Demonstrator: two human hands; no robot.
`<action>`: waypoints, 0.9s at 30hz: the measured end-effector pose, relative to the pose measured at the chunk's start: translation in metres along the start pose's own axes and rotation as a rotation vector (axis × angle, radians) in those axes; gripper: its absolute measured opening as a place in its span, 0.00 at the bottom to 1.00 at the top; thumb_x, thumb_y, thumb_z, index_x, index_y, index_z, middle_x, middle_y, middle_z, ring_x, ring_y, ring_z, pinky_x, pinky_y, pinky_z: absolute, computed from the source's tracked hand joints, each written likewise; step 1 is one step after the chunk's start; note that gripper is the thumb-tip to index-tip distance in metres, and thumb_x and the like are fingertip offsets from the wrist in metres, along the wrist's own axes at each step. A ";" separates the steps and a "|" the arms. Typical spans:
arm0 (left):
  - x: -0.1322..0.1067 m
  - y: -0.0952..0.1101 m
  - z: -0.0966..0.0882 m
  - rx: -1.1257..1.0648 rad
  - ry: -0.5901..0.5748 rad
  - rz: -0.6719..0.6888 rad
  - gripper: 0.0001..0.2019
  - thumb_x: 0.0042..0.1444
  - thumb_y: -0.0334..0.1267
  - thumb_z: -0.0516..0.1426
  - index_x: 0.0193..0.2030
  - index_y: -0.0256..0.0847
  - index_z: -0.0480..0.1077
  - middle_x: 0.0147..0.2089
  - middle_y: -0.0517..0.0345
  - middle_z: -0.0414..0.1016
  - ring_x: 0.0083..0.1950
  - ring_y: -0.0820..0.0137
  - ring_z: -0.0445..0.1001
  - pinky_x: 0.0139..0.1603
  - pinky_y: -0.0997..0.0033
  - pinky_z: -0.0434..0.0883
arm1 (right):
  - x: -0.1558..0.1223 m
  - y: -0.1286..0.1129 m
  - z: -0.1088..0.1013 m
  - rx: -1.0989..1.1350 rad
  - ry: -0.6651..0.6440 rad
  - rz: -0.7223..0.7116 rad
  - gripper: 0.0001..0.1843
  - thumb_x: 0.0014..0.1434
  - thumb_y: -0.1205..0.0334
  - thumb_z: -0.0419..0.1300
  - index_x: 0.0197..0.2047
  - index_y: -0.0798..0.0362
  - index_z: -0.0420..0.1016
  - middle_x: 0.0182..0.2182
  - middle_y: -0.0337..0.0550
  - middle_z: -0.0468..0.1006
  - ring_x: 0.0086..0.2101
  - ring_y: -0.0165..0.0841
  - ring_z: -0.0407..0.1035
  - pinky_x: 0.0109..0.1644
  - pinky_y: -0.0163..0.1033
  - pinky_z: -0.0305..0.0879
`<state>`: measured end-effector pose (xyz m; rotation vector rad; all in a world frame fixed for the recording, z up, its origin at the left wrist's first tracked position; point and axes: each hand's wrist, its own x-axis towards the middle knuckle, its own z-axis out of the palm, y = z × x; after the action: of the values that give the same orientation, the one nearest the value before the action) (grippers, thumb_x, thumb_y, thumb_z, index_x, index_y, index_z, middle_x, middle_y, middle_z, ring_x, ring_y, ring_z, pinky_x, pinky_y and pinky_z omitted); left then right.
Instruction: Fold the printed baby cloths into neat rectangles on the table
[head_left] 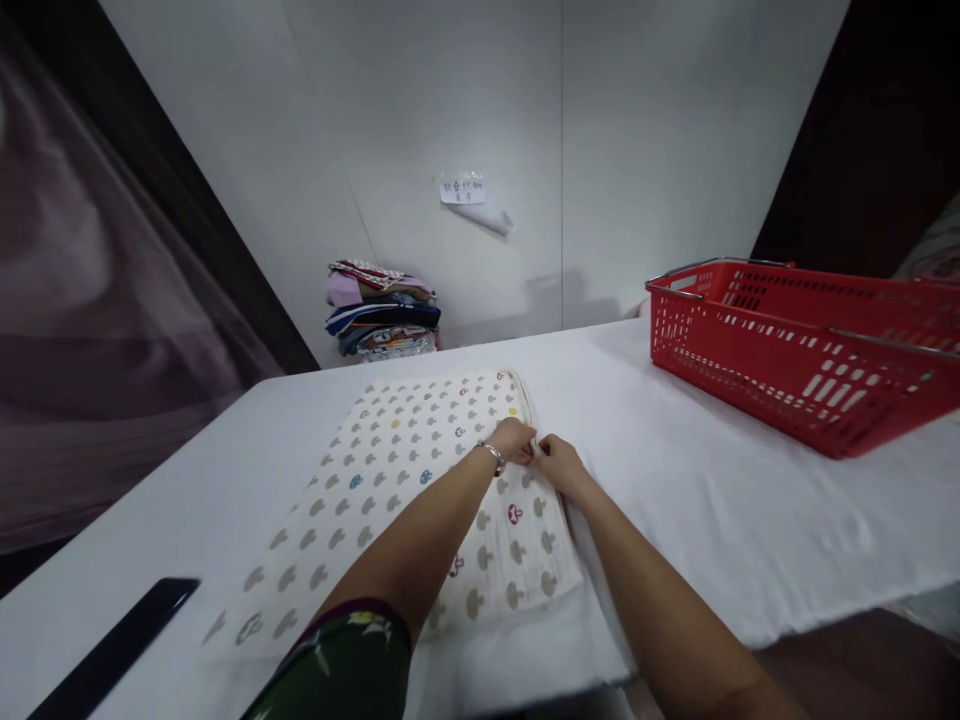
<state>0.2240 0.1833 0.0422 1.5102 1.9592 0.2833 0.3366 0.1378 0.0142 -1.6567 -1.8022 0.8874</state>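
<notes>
A cream cloth (390, 480) printed with small mushrooms lies flat on the white table (712, 480). Both my hands meet at its right edge, about halfway along. My left hand (512, 440), with a bracelet on the wrist, has its fingers closed on the cloth's edge. My right hand (559, 462) pinches the same edge right beside it. The two hands touch each other.
A red plastic basket (795, 345) stands at the table's right. A stack of folded clothes (381, 310) sits at the far edge by the wall. A flat black object (120, 645) lies at the near left corner. A paper note (463, 188) hangs on the wall.
</notes>
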 end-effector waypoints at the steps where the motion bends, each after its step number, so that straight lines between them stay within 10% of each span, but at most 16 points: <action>1: 0.004 0.002 -0.003 -0.003 -0.007 0.000 0.10 0.54 0.40 0.55 0.32 0.36 0.73 0.27 0.52 0.77 0.26 0.67 0.76 0.28 0.72 0.71 | -0.001 -0.001 0.000 -0.015 0.003 -0.008 0.08 0.48 0.72 0.54 0.33 0.54 0.68 0.34 0.44 0.75 0.34 0.32 0.66 0.35 0.34 0.55; 10: 0.037 0.021 -0.012 0.151 0.180 0.047 0.25 0.48 0.38 0.59 0.53 0.31 0.64 0.53 0.35 0.72 0.54 0.56 0.71 0.47 0.67 0.69 | -0.013 -0.012 0.004 -0.210 0.048 -0.115 0.12 0.52 0.71 0.51 0.41 0.55 0.67 0.40 0.46 0.72 0.37 0.34 0.66 0.36 0.35 0.52; 27: 0.062 0.000 -0.020 0.251 0.285 0.161 0.22 0.55 0.36 0.52 0.57 0.39 0.57 0.54 0.45 0.69 0.53 0.60 0.71 0.48 0.65 0.67 | -0.017 -0.018 0.007 -0.297 -0.003 -0.157 0.14 0.52 0.73 0.49 0.43 0.54 0.66 0.42 0.46 0.69 0.37 0.34 0.66 0.35 0.37 0.51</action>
<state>0.2040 0.2449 0.0355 1.8812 2.1602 0.3478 0.3219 0.1200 0.0240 -1.6566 -2.1147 0.5758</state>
